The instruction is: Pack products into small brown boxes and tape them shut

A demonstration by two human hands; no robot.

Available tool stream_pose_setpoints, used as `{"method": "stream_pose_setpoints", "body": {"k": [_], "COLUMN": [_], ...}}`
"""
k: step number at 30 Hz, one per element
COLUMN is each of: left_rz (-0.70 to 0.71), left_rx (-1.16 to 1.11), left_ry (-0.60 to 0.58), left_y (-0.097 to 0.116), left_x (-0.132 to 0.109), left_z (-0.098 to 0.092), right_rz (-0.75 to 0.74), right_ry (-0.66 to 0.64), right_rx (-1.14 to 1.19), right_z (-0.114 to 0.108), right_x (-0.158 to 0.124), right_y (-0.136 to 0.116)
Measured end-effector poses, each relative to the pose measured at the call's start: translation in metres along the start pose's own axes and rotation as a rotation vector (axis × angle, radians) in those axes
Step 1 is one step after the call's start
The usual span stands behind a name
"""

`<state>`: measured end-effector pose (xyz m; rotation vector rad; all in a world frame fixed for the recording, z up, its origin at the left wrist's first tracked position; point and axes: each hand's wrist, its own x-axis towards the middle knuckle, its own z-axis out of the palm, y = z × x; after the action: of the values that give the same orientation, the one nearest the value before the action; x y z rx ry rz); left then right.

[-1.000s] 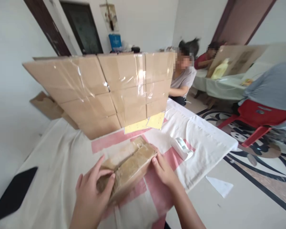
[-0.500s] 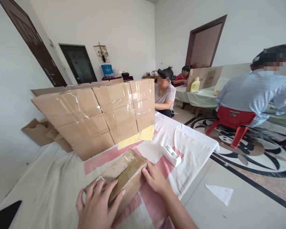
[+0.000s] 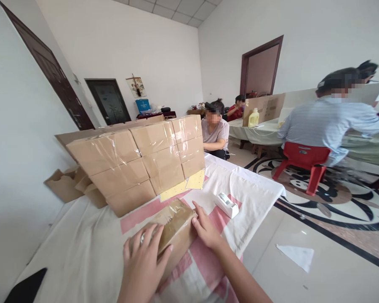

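A small cardboard box (image 3: pixel 176 215) with shiny brown tape across its top lies on the cloth in front of me. My left hand (image 3: pixel 147 254) is over its near end, fingers spread across the top and thumb down the side facing right, gripping it. At the far right corner, my right hand (image 3: pixel 206 227) touches the box with the thumb near its edge; the index finger is lifted and apart from the thumb. Its other fingers are partly hidden. A white tape dispenser (image 3: pixel 226 205) stands to the right of the box.
Behind the box rises a stack of taped cardboard boxes (image 3: pixel 159 162), with yellow sheets (image 3: pixel 173 190) at its foot. Open cartons (image 3: pixel 63 185) stand left. A dark flat object (image 3: pixel 27 286) lies near left. Other people sit beyond, one on a red chair (image 3: pixel 306 155).
My view has tilted up, so more ceiling shows. The right index finger has lifted from the box corner. My left hand has shifted forward along the top, and the dark gap there no longer shows.
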<state>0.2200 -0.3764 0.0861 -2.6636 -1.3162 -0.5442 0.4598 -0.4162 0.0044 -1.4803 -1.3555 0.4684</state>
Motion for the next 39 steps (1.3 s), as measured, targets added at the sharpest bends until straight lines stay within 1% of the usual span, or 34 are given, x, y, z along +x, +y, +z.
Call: {"method": "stream_pose_setpoints", "body": {"k": [3,5,8,12,16,19,23,28,31,34,36,39], "left_rz": [0.057,0.065,0.066,0.054,0.042,0.051,0.060,0.027,0.028,0.054,0.107,0.256], "left_rx": [-0.055,-0.087,-0.077,-0.013,0.038,0.083,0.144,0.163,0.146,0.099,0.054,-0.046], "left_ry": [-0.140,-0.196,-0.226,-0.267,-0.252,-0.219,-0.169,-0.152,-0.057,0.104,0.237,0.413], "left_y": [0.004,0.005,0.008,0.014,0.019,0.020,0.022,0.019,0.015,0.019,0.031,0.063], "left_x": [0.007,0.010,0.012,0.008,0.006,0.006,0.004,-0.001,-0.002,0.001,0.006,0.016], "left_z": [-0.001,0.001,0.004,-0.003,-0.008,-0.006,-0.005,-0.005,-0.002,-0.002,-0.004,-0.002], "right_rz": [-0.034,-0.049,-0.072,-0.116,-0.147,-0.153,-0.167,-0.091,-0.078,-0.082,-0.079,-0.077], "right_ry": [0.024,0.012,-0.005,0.001,0.009,0.028,0.065,0.085,0.093,0.106,0.124,0.149], "right_rx": [0.033,0.046,0.079,0.146,0.167,0.181,0.256,0.274,0.258,0.260,0.264,0.259], "right_z": [0.003,0.004,0.006,0.008,0.007,0.008,0.013,0.016,0.016,0.017,0.017,0.020], "right_x": [0.000,0.000,-0.001,-0.001,-0.002,-0.003,-0.004,-0.007,-0.008,-0.008,-0.006,-0.003], "right_y": [0.001,0.002,0.004,0.003,0.001,0.001,0.003,0.003,0.004,0.006,0.007,0.007]}}
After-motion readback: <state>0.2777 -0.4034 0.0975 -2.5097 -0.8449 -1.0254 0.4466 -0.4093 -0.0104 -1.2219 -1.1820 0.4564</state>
